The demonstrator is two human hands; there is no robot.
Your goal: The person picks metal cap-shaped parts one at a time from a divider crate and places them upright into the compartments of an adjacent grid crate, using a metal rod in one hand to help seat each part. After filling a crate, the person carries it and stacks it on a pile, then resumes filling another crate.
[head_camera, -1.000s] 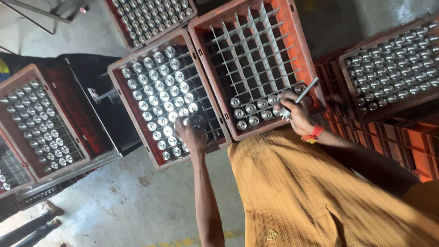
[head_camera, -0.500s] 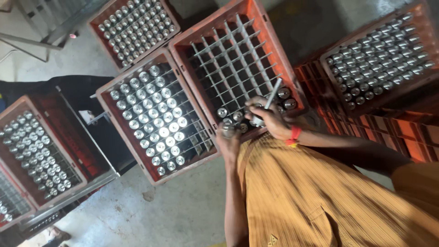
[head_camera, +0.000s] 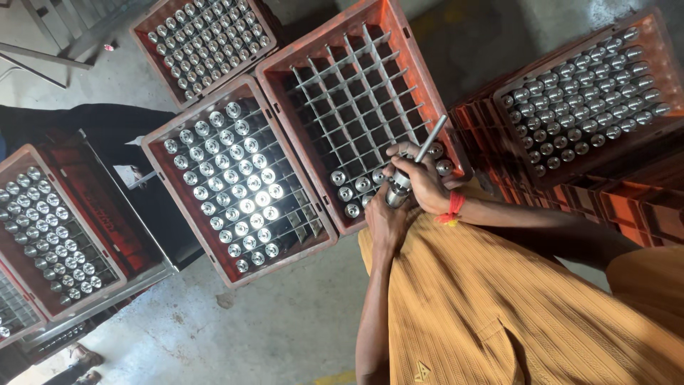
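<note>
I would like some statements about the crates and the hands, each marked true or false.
1. The left hand holds a shiny metal cylinder. True.
2. The right hand holds a thin metal rod. True.
3. The crate with the grid insert is completely full. False: only its near rows hold parts.
4. The crate to its left is empty. False: it is nearly full of metal cylinders.
5. A red band is on the right wrist. True.

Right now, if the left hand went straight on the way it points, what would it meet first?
The left hand holds a metal cylinder and points up the picture. Straight ahead, it would likely meet the few cylinders standing in the near cells of the mostly empty red crate. Depth is unclear.
</note>
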